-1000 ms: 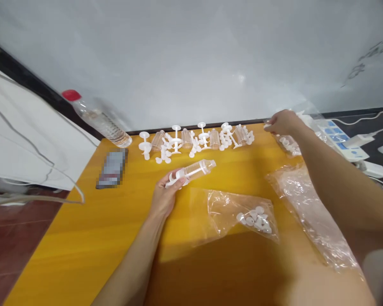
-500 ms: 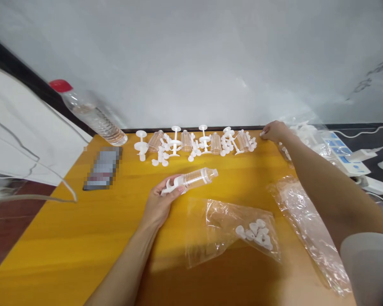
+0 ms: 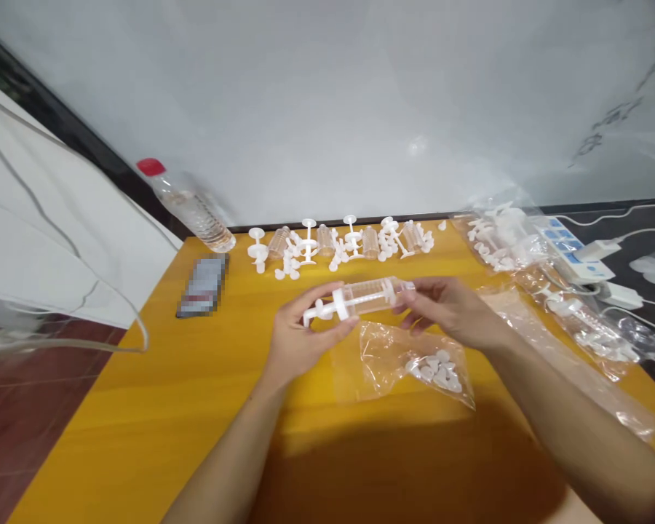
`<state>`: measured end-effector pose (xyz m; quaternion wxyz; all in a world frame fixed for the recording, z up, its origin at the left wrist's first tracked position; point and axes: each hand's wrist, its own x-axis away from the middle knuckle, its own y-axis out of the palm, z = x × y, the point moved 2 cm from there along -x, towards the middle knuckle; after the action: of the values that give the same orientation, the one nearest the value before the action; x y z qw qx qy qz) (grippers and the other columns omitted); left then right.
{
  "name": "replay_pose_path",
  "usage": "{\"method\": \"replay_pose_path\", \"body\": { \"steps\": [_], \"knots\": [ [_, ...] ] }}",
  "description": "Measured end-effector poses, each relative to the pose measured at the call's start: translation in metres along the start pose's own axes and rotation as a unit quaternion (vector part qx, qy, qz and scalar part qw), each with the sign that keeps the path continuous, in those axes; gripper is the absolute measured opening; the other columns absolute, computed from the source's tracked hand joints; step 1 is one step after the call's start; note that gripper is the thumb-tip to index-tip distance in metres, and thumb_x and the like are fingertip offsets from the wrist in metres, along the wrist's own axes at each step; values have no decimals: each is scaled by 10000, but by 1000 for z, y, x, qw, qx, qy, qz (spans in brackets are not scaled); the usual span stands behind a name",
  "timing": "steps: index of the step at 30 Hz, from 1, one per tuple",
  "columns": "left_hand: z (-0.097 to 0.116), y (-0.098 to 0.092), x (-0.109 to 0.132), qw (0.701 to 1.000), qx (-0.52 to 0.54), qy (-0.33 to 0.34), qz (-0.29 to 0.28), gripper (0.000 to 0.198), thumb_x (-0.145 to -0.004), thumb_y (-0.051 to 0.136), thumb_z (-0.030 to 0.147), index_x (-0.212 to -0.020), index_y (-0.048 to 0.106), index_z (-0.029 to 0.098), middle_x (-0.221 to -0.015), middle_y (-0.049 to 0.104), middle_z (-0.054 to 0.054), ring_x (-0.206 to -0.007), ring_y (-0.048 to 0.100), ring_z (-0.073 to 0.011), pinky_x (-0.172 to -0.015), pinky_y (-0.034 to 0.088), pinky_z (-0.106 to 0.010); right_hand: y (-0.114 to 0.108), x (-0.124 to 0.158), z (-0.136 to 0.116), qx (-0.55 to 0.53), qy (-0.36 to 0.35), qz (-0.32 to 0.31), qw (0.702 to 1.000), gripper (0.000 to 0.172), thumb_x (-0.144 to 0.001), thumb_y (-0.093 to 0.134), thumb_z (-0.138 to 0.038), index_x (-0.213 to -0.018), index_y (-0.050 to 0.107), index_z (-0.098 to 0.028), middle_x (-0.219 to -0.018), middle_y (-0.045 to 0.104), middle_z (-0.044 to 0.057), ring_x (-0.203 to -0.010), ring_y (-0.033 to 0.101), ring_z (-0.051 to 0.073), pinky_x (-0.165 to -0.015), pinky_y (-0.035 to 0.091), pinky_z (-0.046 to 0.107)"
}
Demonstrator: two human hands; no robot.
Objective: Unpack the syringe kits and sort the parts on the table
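A clear plastic syringe (image 3: 368,297) with a white collar and white plunger lies nearly level above the table, tip to the right. My left hand (image 3: 300,338) is closed around its collar end, thumb in front and fingers behind. At the narrow tip, the thumb and fingers of my right hand (image 3: 442,309) pinch the syringe; whether a small part is also between them is hidden. Below lies a clear bag (image 3: 382,364) containing several small white pieces (image 3: 437,370). Behind, along the wall, are loose clear barrels (image 3: 325,240), white plungers (image 3: 308,241) and small white parts (image 3: 338,251).
At the back left a red-capped water bottle (image 3: 196,215) leans by the wall, near a blurred phone (image 3: 201,285). Bags of white parts (image 3: 499,236), a power strip (image 3: 573,251) and cables are on the right. A small white piece (image 3: 442,225) sits by the wall.
My right hand has come from the back right of the table to the syringe's tip. My left hand has moved slightly right with the syringe, and the head view has shifted.
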<state>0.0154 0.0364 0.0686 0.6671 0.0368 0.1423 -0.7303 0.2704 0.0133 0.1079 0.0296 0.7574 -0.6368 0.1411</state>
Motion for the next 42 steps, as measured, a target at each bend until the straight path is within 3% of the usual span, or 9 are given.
{"method": "replay_pose_path", "body": {
  "steps": [2,5,11,16,21,25,31,37,42],
  "knots": [
    [8,3,7,1000,-10,5,-23,506,-688,920,380,-1157,800,232,-1064,801,-68,-907,737,-211,-881,616,-338,20,6,13,-85,12,11,996,462,-761,857,-613,-929,786,-189,-946,782,95,-770,747,165,-699,628,256],
    [3,-8,14,998,4,-59,-26,560,-675,933,423,-1177,795,218,-1048,801,-81,-893,737,-219,-855,625,-342,12,11,31,-208,27,84,974,412,-683,940,-503,-924,789,-205,-1012,785,68,-839,763,172,-785,645,266],
    [-10,-31,-8,979,125,-137,88,586,-684,929,434,-1231,777,292,-1047,724,-15,-906,705,-171,-915,618,-354,-97,23,34,-262,-63,242,932,236,-718,863,-353,-840,735,-196,-991,767,81,-987,750,251,-993,618,397],
    [14,38,-54,986,123,-93,-69,431,-783,845,417,-1190,787,288,-1259,710,-54,-1069,698,-226,-995,599,-421,-169,-3,27,-92,-9,327,941,194,-844,756,-335,-949,678,-190,-974,722,103,-815,706,189,-817,628,321],
    [24,132,-87,985,-99,-20,-143,333,-853,754,343,-1154,724,204,-1147,753,-90,-977,715,-239,-903,563,-385,-179,-49,35,50,75,301,949,311,-767,872,-395,-782,645,-182,-697,636,39,-629,629,165,-616,557,303],
    [14,181,-95,939,-259,51,-221,265,-842,728,266,-1094,660,217,-1104,733,-81,-931,690,-248,-843,521,-376,-179,-75,44,265,126,294,909,412,-797,822,-470,-635,560,-196,-588,577,16,-597,594,167,-563,470,283],
    [-5,205,-87,875,-346,103,-321,341,-834,789,427,-1044,634,209,-1130,656,-99,-964,648,-269,-839,486,-377,-181,-90,58,327,112,304,888,350,-790,792,-495,-726,615,-200,-727,664,40,-737,641,202,-697,494,313],
    [-9,199,-87,852,-286,97,-428,242,-951,617,442,-884,703,226,-817,695,-42,-696,603,-186,-676,439,-327,-183,-88,68,360,93,310,875,389,-764,790,-559,-728,620,-211,-641,607,28,-730,634,219,-698,499,312],
    [3,206,-119,862,-286,113,-404,182,-921,603,289,-837,747,217,-739,700,-40,-696,620,-191,-722,455,-343,-188,-83,65,366,105,292,877,428,-820,725,-574,-647,584,-208,-566,521,21,-639,564,192,-639,471,321]
  ]
}}
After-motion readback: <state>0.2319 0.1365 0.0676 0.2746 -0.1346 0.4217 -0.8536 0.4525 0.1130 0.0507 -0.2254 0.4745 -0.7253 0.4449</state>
